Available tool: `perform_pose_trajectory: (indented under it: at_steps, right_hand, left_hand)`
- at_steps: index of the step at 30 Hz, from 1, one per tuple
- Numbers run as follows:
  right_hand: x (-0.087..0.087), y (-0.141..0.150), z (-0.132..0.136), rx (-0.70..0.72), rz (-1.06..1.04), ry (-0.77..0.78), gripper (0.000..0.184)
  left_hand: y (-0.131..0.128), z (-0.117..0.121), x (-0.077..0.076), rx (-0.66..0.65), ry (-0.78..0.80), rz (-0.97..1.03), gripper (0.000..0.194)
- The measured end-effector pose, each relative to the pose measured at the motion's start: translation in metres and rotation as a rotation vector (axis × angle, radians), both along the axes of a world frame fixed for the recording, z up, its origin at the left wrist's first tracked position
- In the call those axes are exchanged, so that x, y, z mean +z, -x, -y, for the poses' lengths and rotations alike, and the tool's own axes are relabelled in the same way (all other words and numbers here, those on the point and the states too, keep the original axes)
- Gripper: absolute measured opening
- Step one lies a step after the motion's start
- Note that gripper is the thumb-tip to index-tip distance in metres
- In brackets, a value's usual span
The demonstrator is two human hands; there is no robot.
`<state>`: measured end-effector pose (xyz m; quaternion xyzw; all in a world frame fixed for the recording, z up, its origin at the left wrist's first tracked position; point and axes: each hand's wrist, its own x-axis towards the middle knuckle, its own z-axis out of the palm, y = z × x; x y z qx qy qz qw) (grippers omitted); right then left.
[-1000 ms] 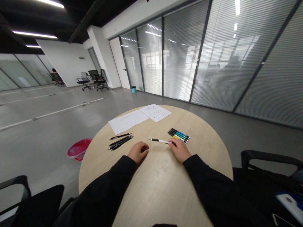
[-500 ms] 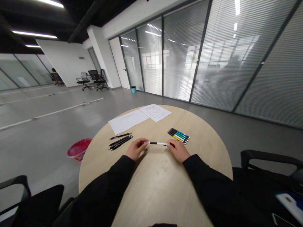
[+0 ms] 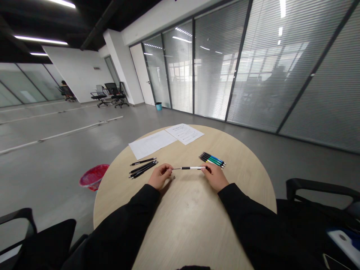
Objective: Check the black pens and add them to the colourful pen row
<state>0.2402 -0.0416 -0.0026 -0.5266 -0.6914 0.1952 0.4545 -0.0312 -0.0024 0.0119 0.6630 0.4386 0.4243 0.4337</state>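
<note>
A white pen barrel with a black grip (image 3: 193,168) is level above the round table. My right hand (image 3: 216,177) pinches its white end. A thin dark rod, which looks like the pen's refill (image 3: 177,168), sticks out of the grip end, and my left hand (image 3: 160,177) pinches its tip between thumb and forefinger. Below the rod lies a tiny dark piece (image 3: 174,177), too small to name. Several black pens (image 3: 143,169) lie left of my left hand. Just beyond my right hand is a row of pens with coloured barrels (image 3: 213,159), partly covered by it.
Two printed sheets (image 3: 153,143) lie at the far side of the wooden table (image 3: 185,225). A red basin (image 3: 94,177) stands on the floor to the left. Black armchairs flank the table, and a white object with a phone-like slab (image 3: 336,260) rests at right.
My hands have drawn apart, the right one moving right with the barrel. More of the thin rod shows between the grip and my left fingers.
</note>
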Motion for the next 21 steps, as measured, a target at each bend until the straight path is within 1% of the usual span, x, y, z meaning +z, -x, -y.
perform_pose_trajectory:
  at_steps: [3, 6, 10, 12, 16, 21]
  right_hand:
    - [0.000, -0.005, -0.002, -0.067, -0.030, -0.009, 0.022]
    - [-0.001, -0.009, -0.004, -0.148, -0.046, -0.016, 0.022]
    - [-0.003, -0.008, -0.004, -0.218, -0.027, 0.019, 0.022]
    - [-0.003, -0.005, -0.003, -0.213, 0.023, 0.039, 0.021]
    - [-0.002, 0.003, 0.000, -0.176, 0.217, 0.055, 0.022]
    - [-0.003, 0.009, 0.003, -0.209, 0.495, 0.086, 0.023]
  left_hand:
    - [0.004, -0.004, -0.002, 0.071, -0.009, 0.017, 0.025]
    - [0.010, -0.009, -0.003, 0.178, -0.065, -0.009, 0.023]
    - [0.014, -0.013, -0.002, 0.266, -0.090, -0.009, 0.024]
    - [0.013, -0.012, -0.003, 0.271, -0.088, 0.002, 0.024]
    - [0.005, -0.007, -0.003, 0.218, -0.069, 0.005, 0.025]
    - [0.000, -0.005, -0.008, 0.151, -0.039, 0.023, 0.028]
